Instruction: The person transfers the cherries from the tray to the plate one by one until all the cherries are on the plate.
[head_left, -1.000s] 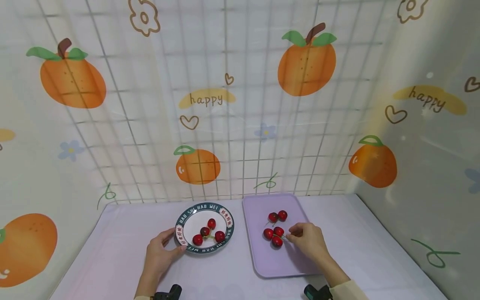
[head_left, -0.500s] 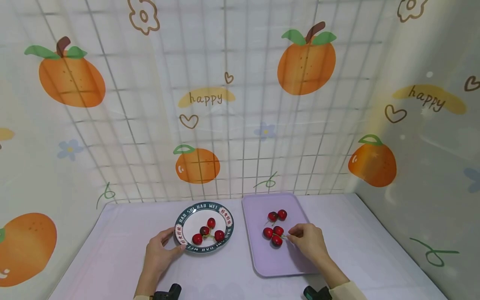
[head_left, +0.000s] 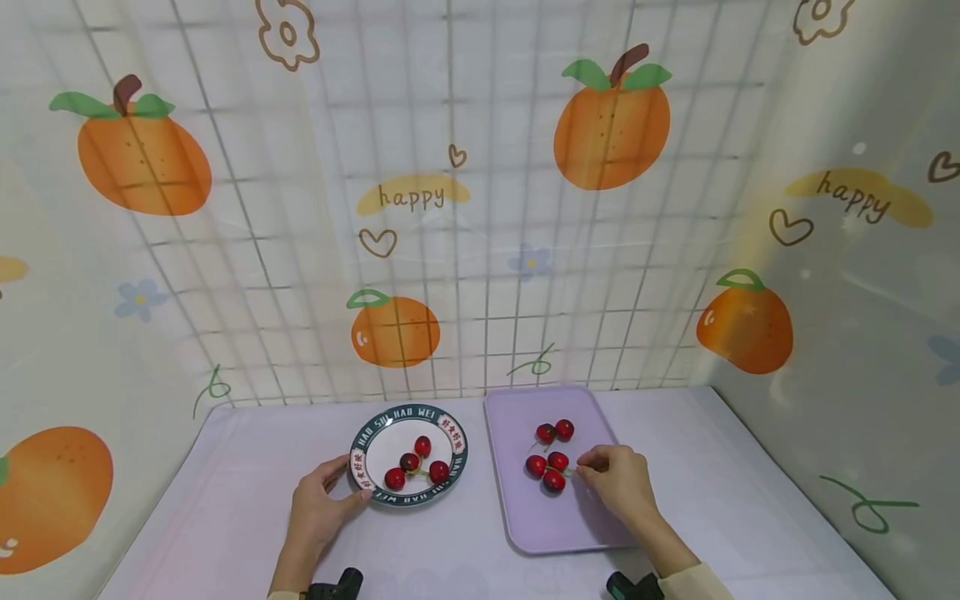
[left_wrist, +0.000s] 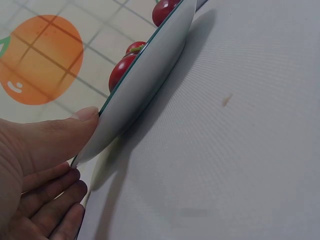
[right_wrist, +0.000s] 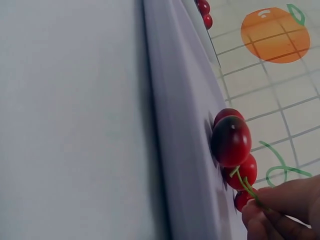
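My left hand [head_left: 317, 507] holds the left rim of a round white plate [head_left: 384, 448] with a dark green lettered border. In the left wrist view its thumb [left_wrist: 62, 135] lies along the rim, with the other fingers at the edge. Several red cherries [head_left: 438, 472] lie on the plate. To the right, a lilac tray [head_left: 536, 525] bears a cluster of cherries [head_left: 554, 482]. My right hand [head_left: 618, 483] pinches the green stems [right_wrist: 245, 185] of this cluster between thumb and fingertips. The cherries appear to rest on the tray.
Two more cherries [head_left: 555, 432] lie farther back on the tray. Plate and tray stand side by side on a white-covered table [head_left: 442, 550]. Behind and at both sides hangs a curtain [head_left: 480, 250] printed with oranges, with a wire grid showing through at the back.
The cherry cluster has shifted very slightly beside the right fingertips. Both hands keep their places, and the plate and tray stay put.
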